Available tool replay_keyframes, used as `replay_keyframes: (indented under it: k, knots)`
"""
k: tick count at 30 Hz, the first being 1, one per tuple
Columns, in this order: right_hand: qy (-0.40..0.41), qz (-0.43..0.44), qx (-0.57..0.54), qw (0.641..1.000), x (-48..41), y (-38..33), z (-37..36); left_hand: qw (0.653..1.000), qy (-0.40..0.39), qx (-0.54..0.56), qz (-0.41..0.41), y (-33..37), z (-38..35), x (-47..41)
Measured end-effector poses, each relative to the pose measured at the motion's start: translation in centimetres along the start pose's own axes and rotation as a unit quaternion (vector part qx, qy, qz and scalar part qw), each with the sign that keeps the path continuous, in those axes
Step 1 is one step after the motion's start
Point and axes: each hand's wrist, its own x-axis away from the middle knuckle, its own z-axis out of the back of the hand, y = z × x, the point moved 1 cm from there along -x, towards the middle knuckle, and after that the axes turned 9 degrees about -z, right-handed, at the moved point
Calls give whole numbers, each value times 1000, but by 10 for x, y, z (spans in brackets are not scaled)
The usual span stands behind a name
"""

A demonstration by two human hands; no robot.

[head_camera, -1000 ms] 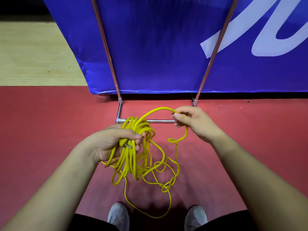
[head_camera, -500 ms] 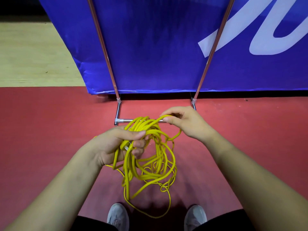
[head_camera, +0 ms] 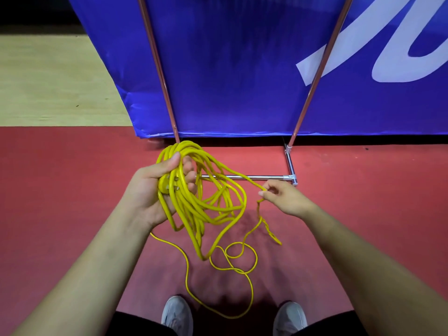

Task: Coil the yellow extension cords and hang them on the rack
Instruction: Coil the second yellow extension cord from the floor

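**Item:** yellow extension cord [head_camera: 186, 204], one in view

**Location:** gathered in the left hand [head_camera: 150, 190], at about 9 o'clock from the middle of the view. The remainder trails to the red floor [head_camera: 60, 190] at 6 o'clock, in front of the shoes [head_camera: 177, 314].

**Progress (judged):**
- Coiling is well under way, perhaps past half
- Many turns are already bundled
- A loose tail [head_camera: 186, 270] lies uncollected on the floor in a few slack curls
- Hanging has not begun
- Nothing yellow sits on the rack [head_camera: 242, 177] at 12 o'clock, and its upper rail is out of frame

**Grip:**
- Left hand: fingers and thumb wrapped round the top of the bundle, with what looks like a plug with metal prongs lying in the palm
- Right hand [head_camera: 286, 200], at 4 o'clock: thumb and forefinger pinch a single strand leading from the bundle, other fingers loosely curled

**Condition:**
- Thin, glossy and pliable
- Loops are uneven in size and sag to unequal lengths below the left hand
- Several loops cross one another, and one is kinked at its lowest point
- Below the right hand's pinch the strand looks twisted on itself
- Likely to need straightening before the last turns lie flat

**Surroundings:** the rack's copper-coloured uprights rise against a blue banner [head_camera: 242, 69]
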Motion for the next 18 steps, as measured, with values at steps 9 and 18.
replay_keyframes:
  k: [9,18]
  knots:
    - [-72,-37,-313,946,2,-10,-2,993,15,49,-107,22,22,-18]
    - [-17,-96,-214,972,7,-13,-20,991,81,-31,-97,14,19,-21]
